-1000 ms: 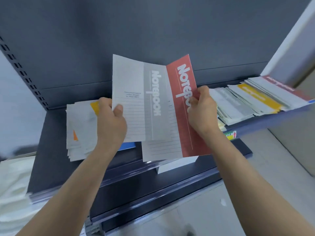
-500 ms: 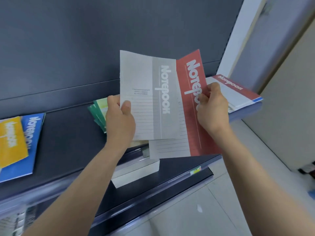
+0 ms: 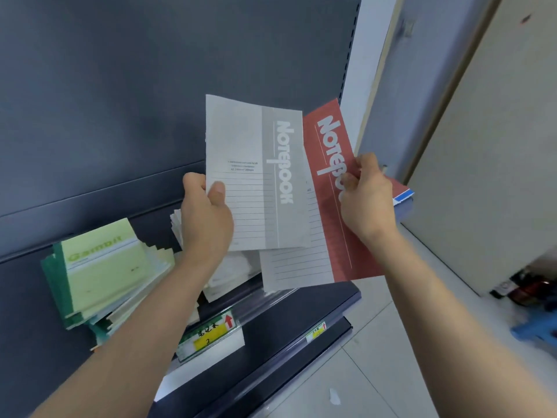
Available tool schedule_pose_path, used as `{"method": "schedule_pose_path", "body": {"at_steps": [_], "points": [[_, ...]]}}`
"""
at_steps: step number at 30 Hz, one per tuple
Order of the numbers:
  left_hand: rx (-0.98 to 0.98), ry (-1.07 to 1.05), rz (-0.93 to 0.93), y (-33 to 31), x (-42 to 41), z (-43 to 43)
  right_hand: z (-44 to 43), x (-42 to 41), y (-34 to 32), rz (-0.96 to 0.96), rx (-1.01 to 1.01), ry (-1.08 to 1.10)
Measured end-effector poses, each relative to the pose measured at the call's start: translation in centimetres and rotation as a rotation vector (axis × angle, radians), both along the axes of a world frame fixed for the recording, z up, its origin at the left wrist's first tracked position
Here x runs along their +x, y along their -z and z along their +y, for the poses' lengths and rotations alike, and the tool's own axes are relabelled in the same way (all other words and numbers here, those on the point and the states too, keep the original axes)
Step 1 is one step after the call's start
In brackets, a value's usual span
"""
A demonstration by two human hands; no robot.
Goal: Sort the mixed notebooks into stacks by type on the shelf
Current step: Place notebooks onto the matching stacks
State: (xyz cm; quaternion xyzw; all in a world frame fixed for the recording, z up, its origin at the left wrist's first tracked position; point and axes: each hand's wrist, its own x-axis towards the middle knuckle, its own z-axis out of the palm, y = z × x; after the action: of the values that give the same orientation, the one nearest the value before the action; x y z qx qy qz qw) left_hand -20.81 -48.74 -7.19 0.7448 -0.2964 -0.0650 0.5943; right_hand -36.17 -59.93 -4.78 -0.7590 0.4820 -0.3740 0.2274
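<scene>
Two notebooks are held up in front of the shelf (image 3: pixel 301 309), fanned apart. The left hand (image 3: pixel 208 218) grips the grey notebook (image 3: pixel 256 176) by its left edge, thumb curled over the cover. The right hand (image 3: pixel 366 197) pinches the red notebook (image 3: pixel 340 242) on its red band. This looks like the separating step, one type per hand.

Next, each needs its matching stack. A red-and-blue edged pile (image 3: pixel 402 196) peeks out just behind the right hand and is likely the red one's home.

Both covers read "Notebook". The green stack (image 3: pixel 99 267) at left reads something like "Gambit", but it is blurred. The yellow price tag (image 3: pixel 211 334) shows a red arrow and handwriting I cannot read.
</scene>
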Motion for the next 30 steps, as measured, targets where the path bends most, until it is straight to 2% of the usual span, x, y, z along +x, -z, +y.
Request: {"method": "schedule_pose_path", "body": {"at_steps": [5, 9, 15, 24, 30], "points": [[0.007, 0.057, 0.019, -0.5, 0.3, -4.0, -3.9, -0.3, -0.8, 0.026, -0.048, 0.053], [0.009, 0.031, 0.006, -0.7, 0.9, -6.4, -7.0, 0.6, -0.6, 0.017, -0.043, 0.011], [0.048, -0.094, -0.02, -0.1, 0.4, -10.7, -13.2, 0.9, 0.7, -0.001, -0.041, -0.107], [0.044, -0.3, 0.052, 1.0, -4.4, -17.8, -24.9, -2.6, 0.5, 0.076, -0.016, -0.262], [0.071, -0.455, 0.066, 3.2, -6.6, -19.0, -29.7, -3.4, 2.8, 0.158, 0.021, -0.332]]}}
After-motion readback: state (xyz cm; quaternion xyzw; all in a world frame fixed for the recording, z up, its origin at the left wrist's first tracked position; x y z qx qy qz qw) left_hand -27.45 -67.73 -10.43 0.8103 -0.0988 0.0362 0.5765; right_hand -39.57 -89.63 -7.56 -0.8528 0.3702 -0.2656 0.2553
